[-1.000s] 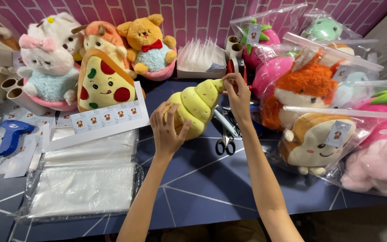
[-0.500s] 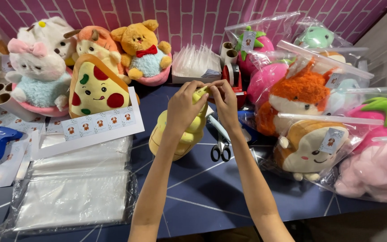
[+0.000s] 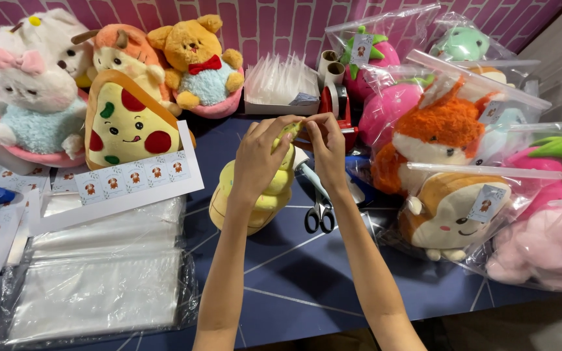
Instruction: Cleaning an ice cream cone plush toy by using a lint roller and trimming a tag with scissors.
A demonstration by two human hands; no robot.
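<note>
Dark blue surface (image 3: 307, 286), clear bag stack (image 3: 92, 286) lower left, bagged plush (image 3: 450, 214) at right. Yellow plush (image 3: 261, 195) stands at centre frame. Left hand (image 3: 258, 159) wraps its upper part, grip closed on it; right hand (image 3: 326, 140) pinches at its top tip, what exactly is unclear. Looks soft, light, squashy: hold by the body. Scissors (image 3: 319, 211) just right.
</note>
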